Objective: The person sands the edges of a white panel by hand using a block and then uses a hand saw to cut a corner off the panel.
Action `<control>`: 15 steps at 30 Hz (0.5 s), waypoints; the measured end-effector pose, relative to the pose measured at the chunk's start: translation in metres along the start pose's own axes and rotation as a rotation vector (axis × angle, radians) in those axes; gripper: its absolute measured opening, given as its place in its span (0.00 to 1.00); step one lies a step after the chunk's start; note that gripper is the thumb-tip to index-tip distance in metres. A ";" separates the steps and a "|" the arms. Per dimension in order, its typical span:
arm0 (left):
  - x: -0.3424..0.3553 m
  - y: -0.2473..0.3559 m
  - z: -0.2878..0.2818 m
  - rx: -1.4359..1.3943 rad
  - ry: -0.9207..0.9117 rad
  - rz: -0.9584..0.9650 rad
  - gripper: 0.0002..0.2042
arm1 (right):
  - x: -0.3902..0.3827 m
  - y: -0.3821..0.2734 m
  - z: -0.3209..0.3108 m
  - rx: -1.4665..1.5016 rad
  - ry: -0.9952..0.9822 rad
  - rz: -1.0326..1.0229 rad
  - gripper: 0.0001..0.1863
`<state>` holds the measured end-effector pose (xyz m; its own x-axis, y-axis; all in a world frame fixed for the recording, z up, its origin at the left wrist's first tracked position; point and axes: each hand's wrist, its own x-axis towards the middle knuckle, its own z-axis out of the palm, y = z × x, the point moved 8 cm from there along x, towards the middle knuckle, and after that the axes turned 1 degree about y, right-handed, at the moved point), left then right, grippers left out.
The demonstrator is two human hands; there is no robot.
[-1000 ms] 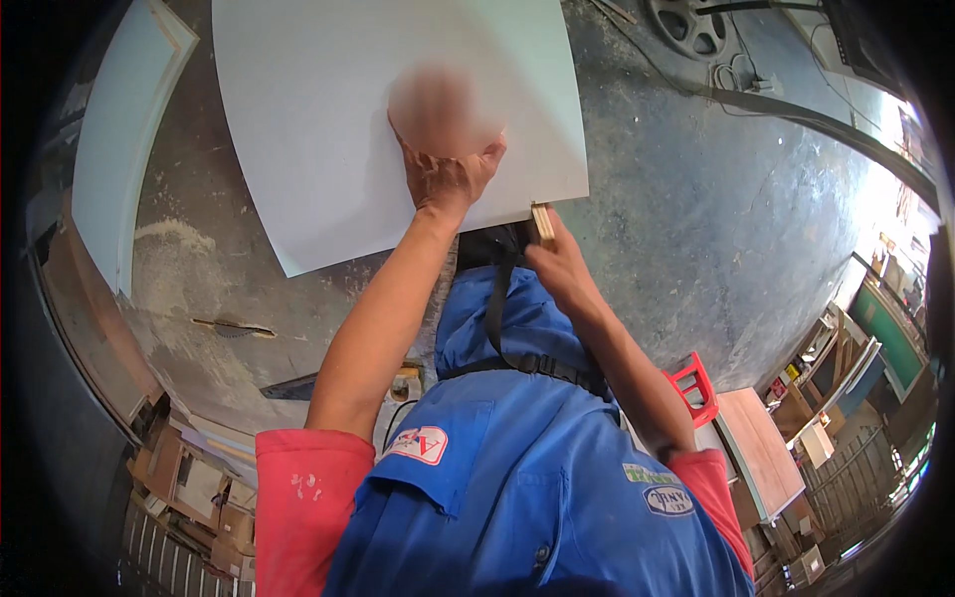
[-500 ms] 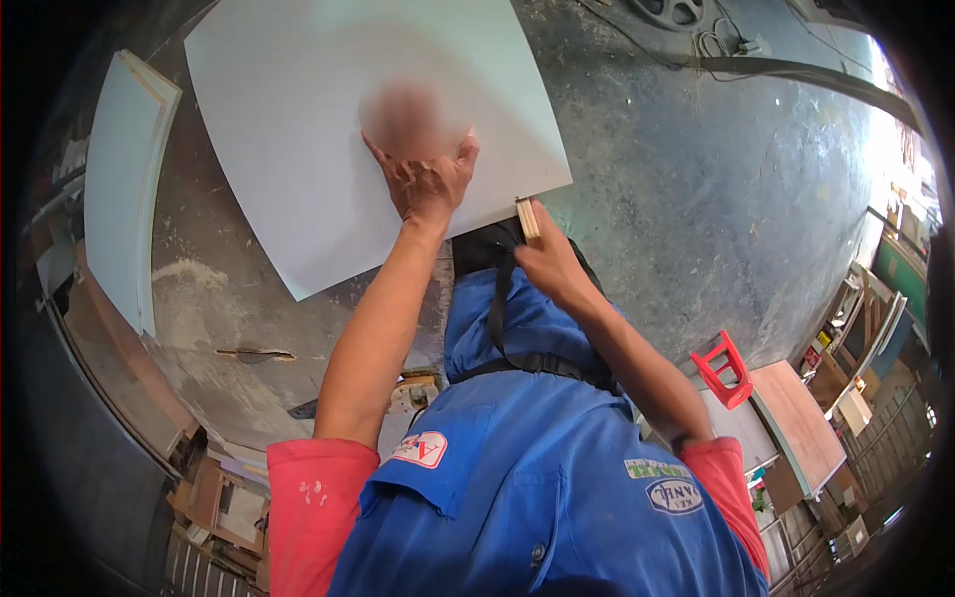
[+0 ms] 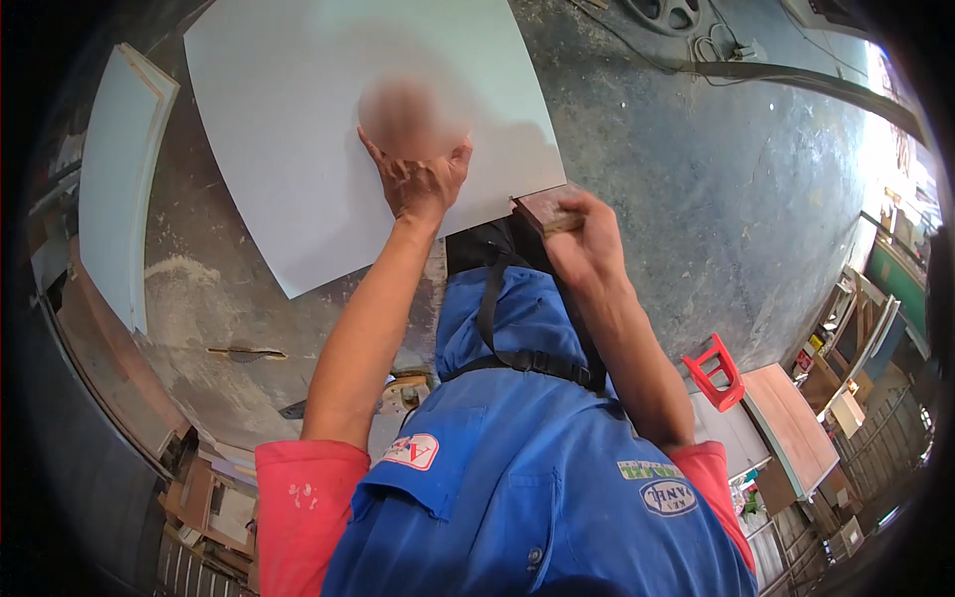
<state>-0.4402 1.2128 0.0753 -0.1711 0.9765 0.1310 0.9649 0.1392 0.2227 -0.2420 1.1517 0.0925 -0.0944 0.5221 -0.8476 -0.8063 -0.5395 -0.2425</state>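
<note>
A large white panel (image 3: pixel 259 129) lies before me, its near edge slanting across just ahead of my waist. My left hand (image 3: pixel 418 179) rests on its face with the thumb spread out to the side; a round blur covers most of the fingers. At the panel's near right corner, my right hand (image 3: pixel 592 244) grips a sanding block (image 3: pixel 545 210), thumb and fingers closed around its right end. The block has a flat reddish-brown face turned up, and its left end meets the panel's edge.
Another pale panel (image 3: pixel 114 199) stands at the left. A red plastic frame (image 3: pixel 714 373) is at the right near brown boards (image 3: pixel 791 428). Far right, a dark cable or hose (image 3: pixel 796 75) crosses the grey floor beside a wheel-like part (image 3: pixel 662 12). Wood pieces line both sides.
My right hand has turned over the sanding block, so its broad brown face shows instead of the narrow pale side. The left hand stays put on the panel.
</note>
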 end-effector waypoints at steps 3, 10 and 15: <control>-0.005 0.001 -0.001 0.002 -0.034 0.014 0.38 | -0.014 0.009 0.004 0.021 0.080 -0.043 0.18; -0.003 -0.003 0.005 -0.020 -0.067 0.017 0.38 | 0.004 0.014 0.006 -0.013 0.061 -0.047 0.21; 0.000 0.000 0.003 -0.007 -0.062 0.030 0.38 | 0.023 0.019 0.011 0.100 0.242 0.151 0.24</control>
<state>-0.4394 1.2129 0.0726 -0.1295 0.9885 0.0778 0.9679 0.1089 0.2265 -0.2657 1.1606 0.0737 -0.0856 0.2615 -0.9614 -0.8481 -0.5255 -0.0675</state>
